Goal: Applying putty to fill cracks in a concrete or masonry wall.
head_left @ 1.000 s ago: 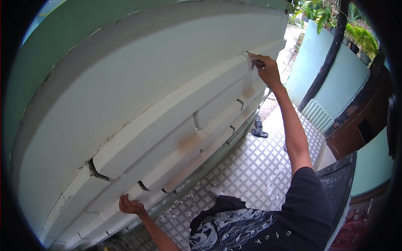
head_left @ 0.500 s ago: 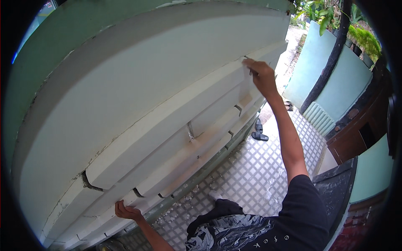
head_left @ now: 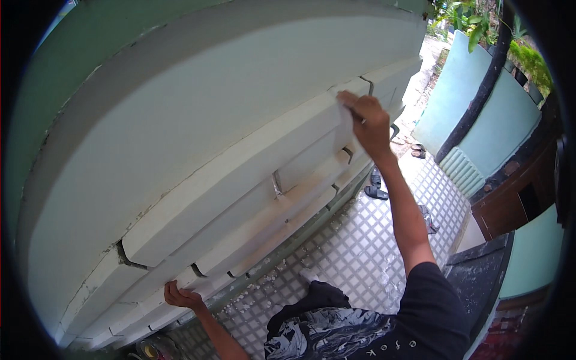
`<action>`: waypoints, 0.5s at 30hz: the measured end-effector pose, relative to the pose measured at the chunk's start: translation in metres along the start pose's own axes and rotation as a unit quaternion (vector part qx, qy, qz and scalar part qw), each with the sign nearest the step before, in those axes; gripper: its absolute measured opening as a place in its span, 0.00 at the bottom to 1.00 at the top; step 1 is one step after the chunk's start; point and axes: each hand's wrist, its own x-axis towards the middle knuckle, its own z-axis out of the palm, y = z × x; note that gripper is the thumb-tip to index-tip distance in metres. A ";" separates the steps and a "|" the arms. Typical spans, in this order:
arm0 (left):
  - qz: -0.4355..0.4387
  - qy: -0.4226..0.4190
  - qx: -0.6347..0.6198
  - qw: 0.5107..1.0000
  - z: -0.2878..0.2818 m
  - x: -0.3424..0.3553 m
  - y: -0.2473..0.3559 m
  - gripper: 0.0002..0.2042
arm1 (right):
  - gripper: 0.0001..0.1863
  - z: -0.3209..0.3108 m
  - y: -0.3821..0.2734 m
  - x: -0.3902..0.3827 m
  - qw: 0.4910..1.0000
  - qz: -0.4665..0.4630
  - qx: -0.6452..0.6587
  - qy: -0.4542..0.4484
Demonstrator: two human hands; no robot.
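Since the earlier frames, the right hand has slid a little left along the top raised block, so we now see more of the dark gap at that block's right end. The left hand has kept its place low on the white wall.

The right hand's fingers are bent and drawn close together, their tips by the block's upper edge. We can't make out whether they grip anything, because the hand itself hides the space within. The left hand's fingers are loosely curled against a lower raised block, just beside a short dark gap; whether anything sits inside them is hidden from us.

The top raised block is fixed to the wall and runs slantwise from lower left to upper right. A wider dark gap marks its left end. Below its middle, we notice a brownish smudge.

White crumbs are scattered on the checked tile floor along the wall's foot. Farther off lie dark slide sandals. The person wears a black printed T-shirt. At upper right, a dark post leans before a pale green wall.
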 end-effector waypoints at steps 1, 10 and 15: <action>0.008 0.005 0.003 1.000 0.002 0.000 -0.004 0.18 | 0.20 0.005 -0.023 -0.001 1.000 0.018 0.023 -0.010; -0.002 -0.023 -0.025 0.999 -0.006 -0.001 0.001 0.20 | 0.18 0.000 -0.088 0.007 0.997 0.045 0.048 -0.034; -0.016 -0.044 -0.040 0.998 -0.014 0.009 0.010 0.21 | 0.22 -0.002 -0.117 0.014 0.989 0.067 0.118 -0.062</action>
